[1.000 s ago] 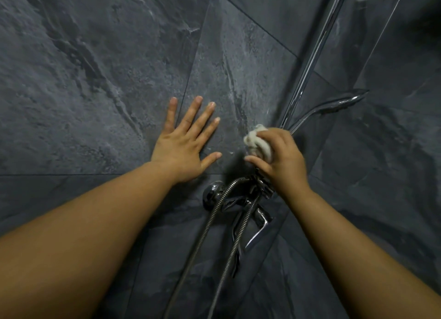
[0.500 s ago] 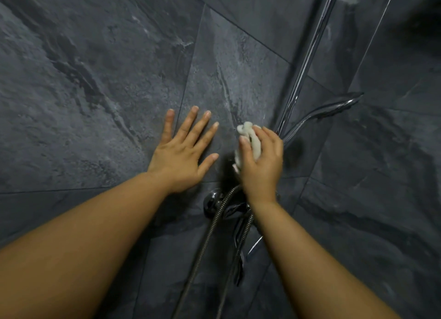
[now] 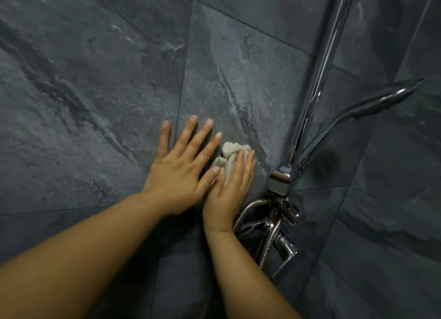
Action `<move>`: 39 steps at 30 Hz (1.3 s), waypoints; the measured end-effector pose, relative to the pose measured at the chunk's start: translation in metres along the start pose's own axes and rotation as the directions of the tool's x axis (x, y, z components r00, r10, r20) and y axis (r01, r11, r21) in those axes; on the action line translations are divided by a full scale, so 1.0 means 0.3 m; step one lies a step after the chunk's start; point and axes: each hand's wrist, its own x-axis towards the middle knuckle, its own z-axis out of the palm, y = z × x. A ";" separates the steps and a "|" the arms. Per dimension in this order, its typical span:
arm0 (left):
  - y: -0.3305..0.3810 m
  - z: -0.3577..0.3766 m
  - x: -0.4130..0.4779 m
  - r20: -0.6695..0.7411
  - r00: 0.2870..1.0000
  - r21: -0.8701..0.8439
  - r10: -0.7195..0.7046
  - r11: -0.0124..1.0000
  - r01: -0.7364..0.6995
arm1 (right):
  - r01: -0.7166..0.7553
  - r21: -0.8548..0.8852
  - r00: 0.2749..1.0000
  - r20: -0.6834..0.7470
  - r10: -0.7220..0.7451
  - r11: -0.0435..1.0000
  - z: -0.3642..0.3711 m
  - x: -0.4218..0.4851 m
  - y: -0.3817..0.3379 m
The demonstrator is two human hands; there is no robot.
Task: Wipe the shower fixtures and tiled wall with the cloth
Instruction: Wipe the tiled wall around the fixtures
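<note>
My right hand (image 3: 230, 187) presses a bunched white cloth (image 3: 229, 154) against the dark grey tiled wall (image 3: 95, 91), fingers over the cloth. My left hand (image 3: 181, 166) lies flat on the wall with fingers spread, its thumb touching my right hand. To the right runs a chrome riser rail (image 3: 319, 80) with its bracket (image 3: 279, 181). A chrome hand shower (image 3: 372, 103) slants up to the right. Below the bracket sits the chrome mixer tap (image 3: 284, 235) with two ribbed metal hoses (image 3: 269, 240).
A second tiled wall (image 3: 393, 199) meets the first in a corner just right of the rail. Grout lines cross the tiles above and left of my hands. The tap lever juts out toward me at the lower right.
My right hand has carried the cloth left, off the rail and tap, onto the bare tile beside my left hand. The left hand stays flat on the wall. The view has shifted.
</note>
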 end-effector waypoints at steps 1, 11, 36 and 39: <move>-0.001 0.001 0.009 -0.010 1.000 0.026 0.013 1.000 -0.013 | -0.019 0.058 0.999 -0.027 0.020 0.998 0.001 0.026 -0.003; 0.000 0.004 -0.006 -0.031 0.999 0.092 0.016 0.996 -0.013 | -0.166 -0.121 0.986 -0.023 0.165 0.979 -0.012 0.017 0.016; -0.081 -0.060 0.095 -0.042 0.992 0.086 0.119 0.990 -0.115 | -0.451 -0.098 0.884 -0.184 0.429 0.887 0.029 0.129 -0.102; -0.085 -0.061 0.097 -0.052 0.991 0.088 0.124 0.989 -0.120 | -0.458 -0.087 0.878 -0.201 0.434 0.885 0.044 0.099 -0.114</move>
